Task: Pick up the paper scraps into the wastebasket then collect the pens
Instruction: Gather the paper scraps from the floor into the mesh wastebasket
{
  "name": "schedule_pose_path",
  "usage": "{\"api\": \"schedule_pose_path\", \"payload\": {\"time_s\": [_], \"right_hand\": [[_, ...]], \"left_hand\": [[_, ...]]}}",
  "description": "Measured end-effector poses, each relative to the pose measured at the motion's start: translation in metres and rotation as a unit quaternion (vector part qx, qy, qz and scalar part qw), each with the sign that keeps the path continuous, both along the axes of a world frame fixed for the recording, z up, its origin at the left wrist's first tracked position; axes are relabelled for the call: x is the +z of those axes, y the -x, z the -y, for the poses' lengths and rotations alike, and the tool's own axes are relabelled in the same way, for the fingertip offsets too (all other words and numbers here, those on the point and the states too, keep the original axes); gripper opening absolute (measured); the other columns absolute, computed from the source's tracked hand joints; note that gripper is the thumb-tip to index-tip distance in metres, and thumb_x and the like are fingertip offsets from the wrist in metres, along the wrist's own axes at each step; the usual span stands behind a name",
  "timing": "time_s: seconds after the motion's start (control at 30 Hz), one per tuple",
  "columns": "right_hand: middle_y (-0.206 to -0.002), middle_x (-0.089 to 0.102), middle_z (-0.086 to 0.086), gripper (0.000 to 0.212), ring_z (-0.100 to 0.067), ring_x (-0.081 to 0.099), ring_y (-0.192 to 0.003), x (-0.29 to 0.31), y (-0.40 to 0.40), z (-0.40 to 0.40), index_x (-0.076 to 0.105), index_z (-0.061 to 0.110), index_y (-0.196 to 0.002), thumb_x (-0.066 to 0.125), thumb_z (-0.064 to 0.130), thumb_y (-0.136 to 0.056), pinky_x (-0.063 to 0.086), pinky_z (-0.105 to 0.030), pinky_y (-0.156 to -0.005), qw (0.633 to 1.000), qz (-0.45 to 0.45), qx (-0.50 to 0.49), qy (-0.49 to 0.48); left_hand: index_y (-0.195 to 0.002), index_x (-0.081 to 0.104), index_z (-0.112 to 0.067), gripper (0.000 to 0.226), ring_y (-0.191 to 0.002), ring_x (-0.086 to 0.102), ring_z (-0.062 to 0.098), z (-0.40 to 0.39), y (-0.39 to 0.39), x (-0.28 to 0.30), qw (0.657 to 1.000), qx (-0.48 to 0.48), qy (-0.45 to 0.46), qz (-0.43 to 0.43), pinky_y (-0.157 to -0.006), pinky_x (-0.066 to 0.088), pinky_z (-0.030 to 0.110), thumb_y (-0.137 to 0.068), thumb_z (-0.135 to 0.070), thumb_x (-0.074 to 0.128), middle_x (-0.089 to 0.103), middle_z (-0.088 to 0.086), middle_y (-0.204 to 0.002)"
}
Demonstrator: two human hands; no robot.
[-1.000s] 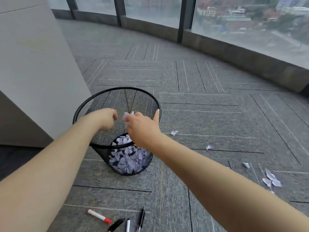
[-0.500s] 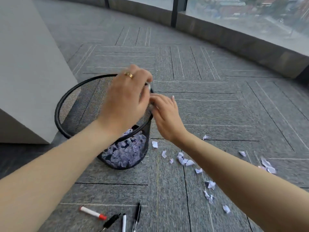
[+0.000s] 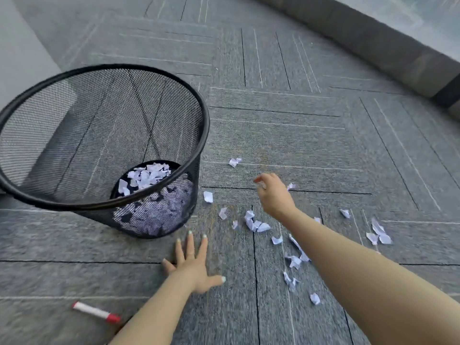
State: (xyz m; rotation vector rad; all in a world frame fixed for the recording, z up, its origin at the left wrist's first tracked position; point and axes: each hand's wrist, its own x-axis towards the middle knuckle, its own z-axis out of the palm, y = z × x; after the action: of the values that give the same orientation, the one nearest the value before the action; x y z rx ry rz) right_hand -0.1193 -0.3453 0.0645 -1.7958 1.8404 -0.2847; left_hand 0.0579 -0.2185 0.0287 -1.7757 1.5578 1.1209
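A black wire-mesh wastebasket [image 3: 74,135] stands on the grey carpet floor [image 3: 286,115], torn white paper scraps [image 3: 146,176] heaped in its bottom. Nearer the camera lies a white marker pen with a red cap [image 3: 95,312]. The left hand [image 3: 191,263] spreads flat, fingers straight, just beside the basket's base, holding nothing. More white scraps [image 3: 255,224] lie scattered to the right. The right hand [image 3: 272,195] hovers among them with fingers curled; whether it pinches a scrap I cannot tell.
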Motion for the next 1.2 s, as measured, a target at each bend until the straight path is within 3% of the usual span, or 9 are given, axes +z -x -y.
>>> {"api": "schedule_pose_path", "payload": {"time_s": [0.1, 0.3, 0.47, 0.6, 0.73, 0.87, 0.97, 1.1, 1.2], "right_hand": [[-0.134, 0.044, -0.007, 0.029, -0.017, 0.052, -0.108, -0.013, -0.013, 0.01, 0.052, 0.012, -0.123, 0.046, 0.013, -0.094, 0.037, -0.023, -0.085, 0.999, 0.039, -0.019, 0.002], [-0.137, 0.041, -0.006, 0.038, -0.018, 0.046, -0.118, -0.043, -0.036, 0.041, 0.045, 0.013, -0.13, 0.051, 0.019, -0.093, 0.033, -0.022, -0.089, 0.984, 0.123, -0.125, 0.017], [-0.146, 0.033, -0.009, 0.065, -0.024, 0.036, -0.133, -0.064, -0.048, 0.075, 0.022, 0.008, -0.144, 0.056, 0.025, -0.09, 0.031, -0.041, -0.11, 0.974, 0.167, -0.15, -0.023], [-0.129, 0.046, -0.01, 0.062, -0.027, 0.05, -0.117, -0.076, -0.044, 0.094, 0.038, 0.013, -0.137, 0.063, 0.034, -0.084, 0.039, -0.046, -0.101, 0.983, 0.108, -0.15, -0.004], [-0.117, 0.052, -0.007, 0.038, -0.024, 0.055, -0.104, -0.082, -0.041, 0.104, 0.058, 0.014, -0.114, 0.063, 0.036, -0.084, 0.042, -0.041, -0.095, 0.994, 0.044, -0.086, 0.053], [-0.106, 0.06, -0.007, 0.018, -0.021, 0.058, -0.091, -0.087, -0.042, 0.108, 0.065, 0.008, -0.096, 0.061, 0.023, -0.086, 0.047, -0.044, -0.092, 0.994, 0.058, -0.026, 0.084], [-0.11, 0.059, -0.007, 0.016, -0.02, 0.058, -0.094, -0.081, -0.043, 0.101, 0.065, 0.007, -0.093, 0.06, 0.021, -0.086, 0.047, -0.041, -0.095, 0.993, 0.076, -0.007, 0.085], [-0.125, 0.057, -0.005, 0.01, -0.02, 0.051, -0.116, -0.072, -0.052, 0.053, 0.063, 0.012, -0.078, 0.061, 0.018, -0.085, 0.033, -0.037, -0.108, 0.975, 0.088, 0.185, 0.087], [-0.12, 0.063, -0.006, 0.012, -0.024, 0.054, -0.115, -0.084, -0.057, 0.016, 0.059, 0.014, -0.067, 0.061, 0.011, -0.079, 0.039, -0.042, -0.102, 0.941, 0.094, 0.31, 0.095]], "left_hand": [[-0.128, -0.043, -0.026, 0.123, -0.128, -0.042, 0.038, -0.012, 0.009, -0.015, 1.0, 0.017, 0.016, 0.007, -0.104, -0.003, 0.07, -0.069, -0.073, 0.055, -0.055, 0.008, -0.131], [-0.118, -0.047, -0.025, 0.125, -0.126, -0.043, 0.041, -0.006, 0.013, -0.02, 0.999, 0.027, -0.005, 0.024, -0.102, -0.005, 0.071, -0.066, -0.076, 0.054, -0.057, 0.009, -0.124], [-0.116, -0.049, -0.024, 0.125, -0.125, -0.044, 0.041, -0.002, 0.013, -0.022, 0.998, 0.015, -0.04, 0.034, -0.102, -0.005, 0.072, -0.067, -0.076, 0.053, -0.058, 0.011, -0.123], [-0.116, -0.05, -0.024, 0.124, -0.121, -0.046, 0.041, 0.0, 0.013, -0.021, 0.998, 0.006, -0.057, 0.031, -0.102, -0.007, 0.072, -0.068, -0.076, 0.052, -0.058, 0.011, -0.123], [-0.117, -0.05, -0.024, 0.124, -0.11, -0.05, 0.038, 0.0, 0.013, -0.022, 0.997, 0.003, -0.068, 0.033, -0.101, -0.008, 0.072, -0.069, -0.076, 0.052, -0.06, 0.011, -0.121], [-0.116, -0.051, -0.023, 0.123, -0.109, -0.051, 0.038, 0.002, 0.014, -0.02, 0.996, -0.003, -0.082, 0.04, -0.101, -0.008, 0.072, -0.07, -0.074, 0.052, -0.059, 0.012, -0.123], [-0.115, -0.051, -0.023, 0.123, -0.109, -0.051, 0.039, 0.003, 0.015, -0.02, 0.995, -0.004, -0.085, 0.043, -0.101, -0.008, 0.071, -0.07, -0.074, 0.052, -0.059, 0.012, -0.123], [-0.114, -0.051, -0.023, 0.123, -0.108, -0.052, 0.038, 0.003, 0.015, -0.021, 0.995, -0.004, -0.088, 0.046, -0.101, -0.008, 0.071, -0.07, -0.075, 0.051, -0.06, 0.012, -0.121], [-0.113, -0.052, -0.023, 0.123, -0.109, -0.052, 0.038, 0.003, 0.016, -0.021, 0.995, -0.001, -0.087, 0.048, -0.101, -0.008, 0.071, -0.07, -0.075, 0.051, -0.06, 0.012, -0.121]]}}
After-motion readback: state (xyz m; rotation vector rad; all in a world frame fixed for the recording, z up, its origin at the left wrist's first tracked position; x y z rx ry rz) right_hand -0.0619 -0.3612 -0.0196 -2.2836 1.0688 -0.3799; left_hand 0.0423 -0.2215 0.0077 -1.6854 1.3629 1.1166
